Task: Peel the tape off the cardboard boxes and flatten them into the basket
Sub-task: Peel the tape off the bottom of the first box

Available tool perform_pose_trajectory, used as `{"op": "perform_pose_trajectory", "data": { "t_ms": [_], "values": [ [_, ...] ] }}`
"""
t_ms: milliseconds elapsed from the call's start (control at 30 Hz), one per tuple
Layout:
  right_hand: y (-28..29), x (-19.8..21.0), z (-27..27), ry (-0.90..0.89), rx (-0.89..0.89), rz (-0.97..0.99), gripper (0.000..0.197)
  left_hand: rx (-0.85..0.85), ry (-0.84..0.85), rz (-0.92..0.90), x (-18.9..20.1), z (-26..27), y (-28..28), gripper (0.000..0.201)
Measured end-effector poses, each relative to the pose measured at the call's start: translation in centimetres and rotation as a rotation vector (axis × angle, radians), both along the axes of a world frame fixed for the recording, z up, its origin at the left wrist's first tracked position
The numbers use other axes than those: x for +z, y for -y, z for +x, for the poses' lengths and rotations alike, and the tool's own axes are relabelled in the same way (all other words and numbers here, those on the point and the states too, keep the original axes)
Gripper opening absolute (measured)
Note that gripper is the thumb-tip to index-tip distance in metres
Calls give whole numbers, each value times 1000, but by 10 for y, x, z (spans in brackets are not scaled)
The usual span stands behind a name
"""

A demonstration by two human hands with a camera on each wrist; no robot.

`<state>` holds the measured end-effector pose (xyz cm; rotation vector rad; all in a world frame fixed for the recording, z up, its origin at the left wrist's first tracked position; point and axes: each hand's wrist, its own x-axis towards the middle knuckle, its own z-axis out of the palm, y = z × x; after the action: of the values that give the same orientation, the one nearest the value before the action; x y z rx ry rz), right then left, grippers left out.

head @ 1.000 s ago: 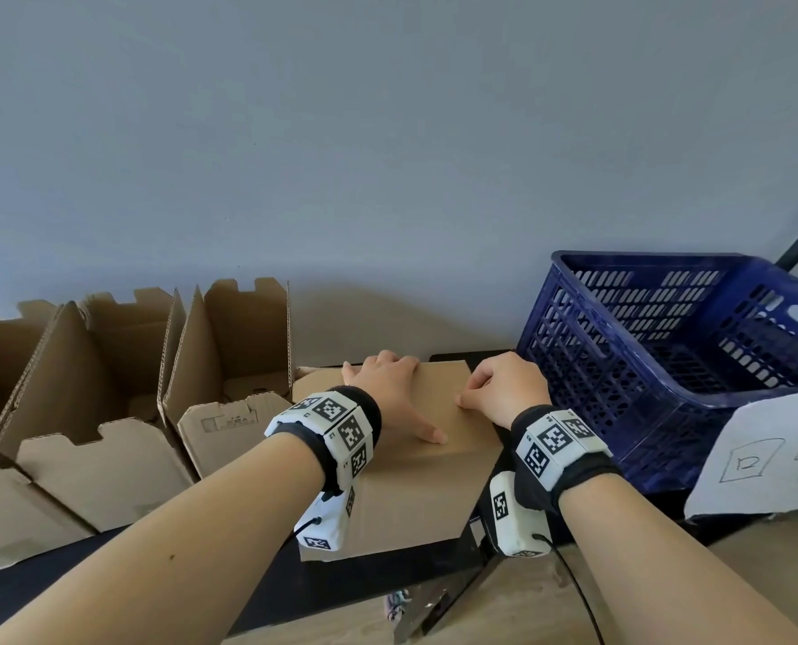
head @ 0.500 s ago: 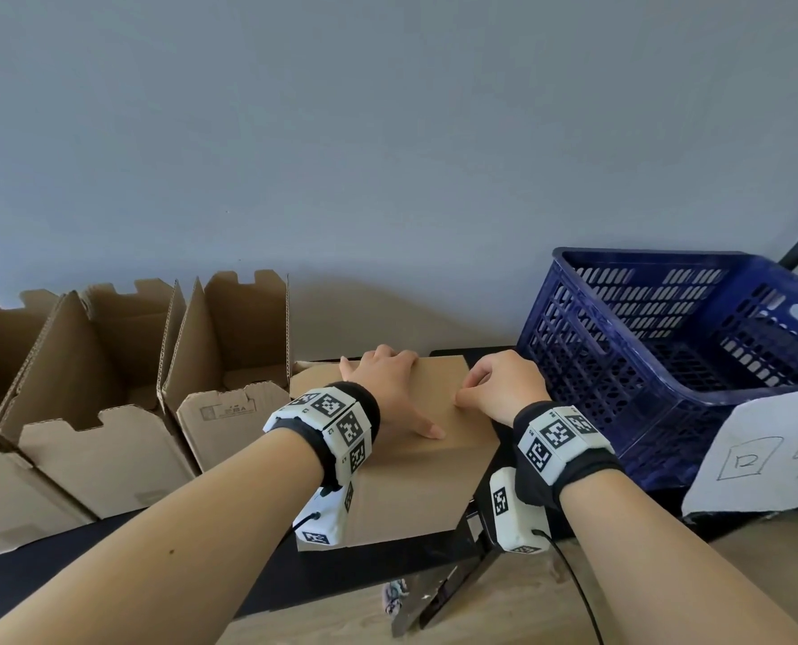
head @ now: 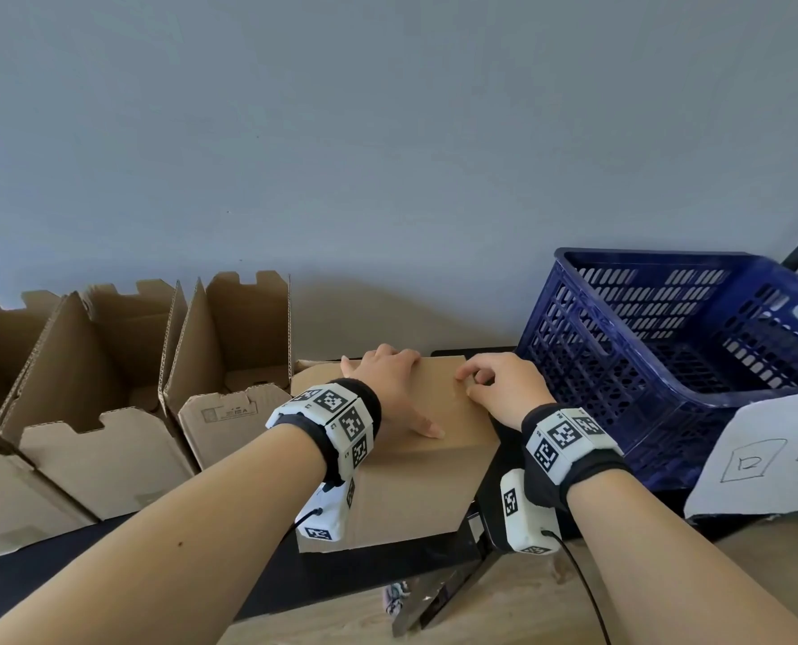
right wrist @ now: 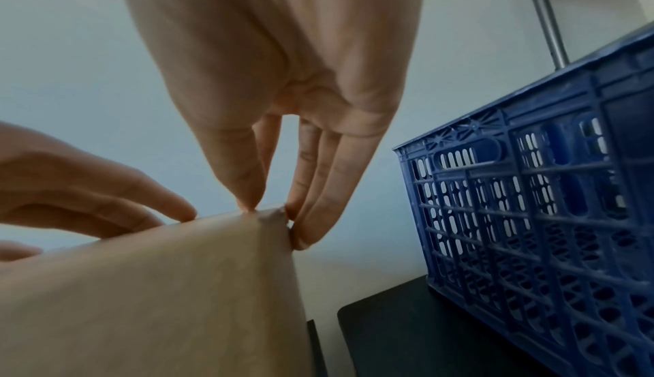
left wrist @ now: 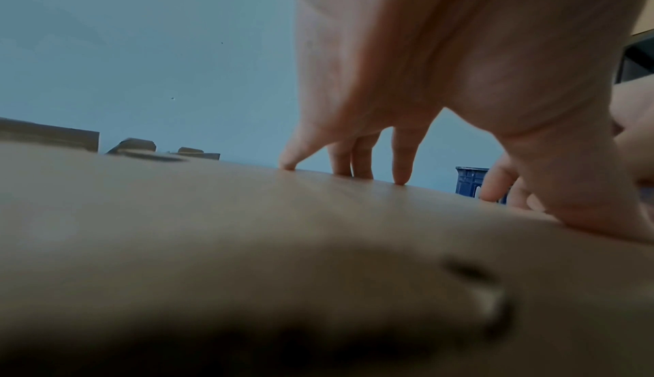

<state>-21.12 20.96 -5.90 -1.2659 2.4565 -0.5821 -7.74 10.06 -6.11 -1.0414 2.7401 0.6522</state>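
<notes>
A closed brown cardboard box (head: 415,481) lies on the black table in front of me. My left hand (head: 390,388) presses flat on its top, fingers spread and straight; the left wrist view shows the fingertips (left wrist: 401,178) touching the cardboard (left wrist: 247,229). My right hand (head: 469,381) is curled at the box's far right corner. In the right wrist view its thumb (right wrist: 247,198) sits on the top edge and its fingers (right wrist: 311,223) on the side, pinching a small crumpled tape end (right wrist: 272,216). The blue basket (head: 657,256) stands just right of the box.
Several open cardboard boxes (head: 229,365) with raised flaps stand in a row at the left, against the grey wall. A white paper sheet (head: 760,458) hangs over the basket's near side. The table's front edge (head: 387,565) is close to my wrists, with wooden floor below.
Both hands stay on the box. The right hand's fingers have loosened from a tight fist and work at the far right corner. The box has hardly moved.
</notes>
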Motion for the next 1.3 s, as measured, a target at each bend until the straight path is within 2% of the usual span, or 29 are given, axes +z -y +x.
{"op": "perform_pose_trajectory", "data": {
  "t_ms": [500, 633, 833, 1300],
  "values": [
    [0, -3, -8, -61, 63, 13, 17, -5, 9, 18, 0, -3, 1, 105],
    [0, -5, -9, -57, 63, -5, 27, -2, 7, 31, 1, -3, 2, 106],
    [1, -3, -9, -27, 19, -13, 21, -14, 9, 35, 1, -3, 3, 106],
    [20, 20, -5, -331, 191, 236, 17, -9, 21, 21, 5, -5, -6, 106]
  ]
}}
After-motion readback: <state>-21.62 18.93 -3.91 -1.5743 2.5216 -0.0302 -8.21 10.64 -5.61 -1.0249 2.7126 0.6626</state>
